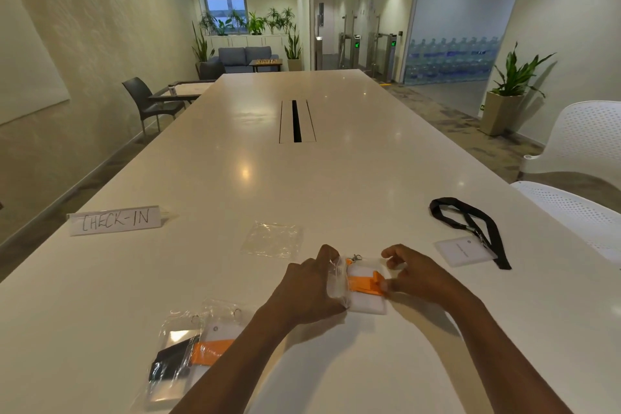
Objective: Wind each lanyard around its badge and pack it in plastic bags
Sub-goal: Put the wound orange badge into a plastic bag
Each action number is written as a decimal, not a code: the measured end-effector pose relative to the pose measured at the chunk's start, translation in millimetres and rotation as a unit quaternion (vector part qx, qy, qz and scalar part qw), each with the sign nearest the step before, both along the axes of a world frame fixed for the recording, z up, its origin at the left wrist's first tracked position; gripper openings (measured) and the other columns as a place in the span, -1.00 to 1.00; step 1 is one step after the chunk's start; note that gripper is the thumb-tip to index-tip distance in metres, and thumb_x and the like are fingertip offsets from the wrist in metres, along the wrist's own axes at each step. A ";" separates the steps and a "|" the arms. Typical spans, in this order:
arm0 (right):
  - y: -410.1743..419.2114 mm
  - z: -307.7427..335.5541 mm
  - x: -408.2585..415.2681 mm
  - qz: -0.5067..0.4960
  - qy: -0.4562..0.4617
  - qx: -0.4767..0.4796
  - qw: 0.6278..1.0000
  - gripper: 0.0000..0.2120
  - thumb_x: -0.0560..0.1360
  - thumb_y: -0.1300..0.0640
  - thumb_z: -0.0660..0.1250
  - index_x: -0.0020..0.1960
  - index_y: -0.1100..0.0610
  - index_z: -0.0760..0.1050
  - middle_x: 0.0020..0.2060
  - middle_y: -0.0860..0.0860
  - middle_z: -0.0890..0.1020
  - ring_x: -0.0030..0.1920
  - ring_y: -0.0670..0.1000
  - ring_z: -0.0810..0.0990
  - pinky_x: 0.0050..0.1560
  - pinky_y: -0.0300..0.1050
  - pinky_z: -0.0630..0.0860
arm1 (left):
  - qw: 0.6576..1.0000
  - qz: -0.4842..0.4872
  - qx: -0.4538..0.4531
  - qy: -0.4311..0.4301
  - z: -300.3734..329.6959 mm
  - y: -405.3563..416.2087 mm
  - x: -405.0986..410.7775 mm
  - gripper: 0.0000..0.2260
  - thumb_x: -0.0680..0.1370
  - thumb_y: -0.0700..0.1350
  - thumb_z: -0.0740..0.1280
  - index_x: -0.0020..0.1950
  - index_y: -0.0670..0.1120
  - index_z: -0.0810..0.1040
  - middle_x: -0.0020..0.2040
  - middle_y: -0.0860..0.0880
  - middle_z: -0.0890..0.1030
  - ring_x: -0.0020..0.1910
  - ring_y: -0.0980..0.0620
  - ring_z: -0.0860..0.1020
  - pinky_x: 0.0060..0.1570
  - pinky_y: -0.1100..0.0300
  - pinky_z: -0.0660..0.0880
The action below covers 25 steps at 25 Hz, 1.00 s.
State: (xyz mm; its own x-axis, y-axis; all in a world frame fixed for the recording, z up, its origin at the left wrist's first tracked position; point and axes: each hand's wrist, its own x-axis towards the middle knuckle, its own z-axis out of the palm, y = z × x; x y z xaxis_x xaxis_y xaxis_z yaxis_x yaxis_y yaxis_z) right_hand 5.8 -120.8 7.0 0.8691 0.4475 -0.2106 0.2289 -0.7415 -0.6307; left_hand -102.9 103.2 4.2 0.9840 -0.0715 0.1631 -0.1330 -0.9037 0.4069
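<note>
A badge wound with an orange lanyard (367, 282) lies on the white table (302, 178) in front of me, partly inside a clear plastic bag (337, 282). My left hand (311, 289) grips the bag's open left end. My right hand (413, 274) pinches the badge's right side. An empty clear bag (272, 239) lies just beyond. A black lanyard (470, 228) with its white badge (462, 250) lies unwound to the right. Two packed bags (191, 346), one with a black and one with an orange lanyard, lie at the lower left.
A "CHECK-IN" paper sign (116, 220) stands at the left edge. A cable slot (296, 121) runs down the table's middle. Two white perforated chairs (578, 158) stand along the right side.
</note>
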 end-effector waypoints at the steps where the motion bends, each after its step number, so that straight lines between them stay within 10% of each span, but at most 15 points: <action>1: 4.8 -1.3 1.2 0.000 -0.013 0.003 1.000 -0.39 0.31 0.03 0.59 0.28 -0.01 0.42 0.11 -0.03 0.56 -0.10 -0.08 0.53 -0.10 -0.23 0.42 | 1.000 -0.005 0.004 0.008 -1.8 -2.4 1.4 -0.39 0.38 0.19 0.44 0.27 0.00 0.23 0.06 0.02 0.61 -0.03 -0.06 0.60 0.02 0.07 0.50; 9: 23.8 6.7 9.3 0.048 -0.019 -0.062 0.997 -0.36 0.27 0.00 0.59 0.29 -0.03 0.43 0.09 -0.07 0.48 0.06 -0.05 0.47 -0.13 -0.22 0.36 | 0.997 -0.056 -0.050 0.031 -5.3 -12.6 1.9 -0.45 0.37 0.13 0.44 0.21 -0.01 0.27 -0.01 0.08 0.55 -0.05 -0.04 0.57 0.03 0.07 0.47; 14: 25.4 13.6 7.0 0.055 -0.009 -0.081 0.995 -0.62 0.26 -0.07 0.60 -0.20 -0.09 0.37 -0.17 -0.10 0.48 -0.20 -0.11 0.44 -0.31 -0.26 0.29 | 0.994 -0.069 -0.075 0.028 -5.1 -7.0 -4.5 -0.45 0.38 0.09 0.50 0.20 -0.01 0.28 -0.01 0.09 0.53 -0.09 -0.02 0.55 0.02 0.03 0.51; 25: 29.7 4.8 -10.6 -0.161 0.082 0.249 0.951 -0.61 0.37 0.11 0.56 0.09 0.25 0.53 -0.17 0.15 0.61 -0.26 0.10 0.57 -0.28 -0.05 0.54 | 0.990 0.135 -0.008 -0.037 -12.4 12.3 -5.1 -0.38 0.29 0.30 0.38 0.21 0.09 0.24 -0.02 0.15 0.59 0.00 0.00 0.57 0.00 0.09 0.44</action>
